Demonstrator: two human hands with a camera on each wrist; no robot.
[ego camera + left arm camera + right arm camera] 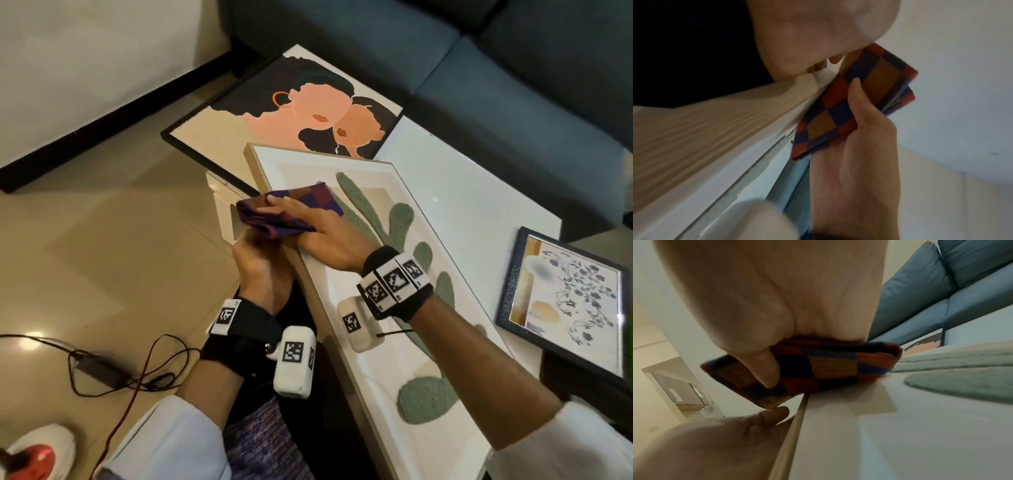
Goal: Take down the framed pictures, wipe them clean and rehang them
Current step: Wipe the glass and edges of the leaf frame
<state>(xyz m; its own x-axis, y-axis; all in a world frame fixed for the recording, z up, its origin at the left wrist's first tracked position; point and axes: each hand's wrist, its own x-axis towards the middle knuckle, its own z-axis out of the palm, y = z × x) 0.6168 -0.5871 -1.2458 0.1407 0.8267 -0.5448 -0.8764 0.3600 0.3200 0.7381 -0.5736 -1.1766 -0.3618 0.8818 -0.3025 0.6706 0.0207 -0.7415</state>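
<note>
On the white counter (455, 192) before a blue sofa (513, 68), three framed pictures lie. Right hand (329, 236) grips a checked cloth (274, 212) on the cactus picture (376, 274); left hand (260, 270) grasps its wooden edge, above beige floor tiles (102, 222).

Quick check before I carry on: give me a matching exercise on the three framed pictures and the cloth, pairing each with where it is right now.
Things:
1. cactus picture
2. two-faces picture
3. floral picture
4. checked cloth

Places:
A. far end of the white table, left corner overhanging the edge
B. under the right hand, on the glass
C. at the table's right edge
D. lying flat in front of the person, left hand at its left edge

Pairs: 1-D, 2-A, 3-C, 4-B
</note>
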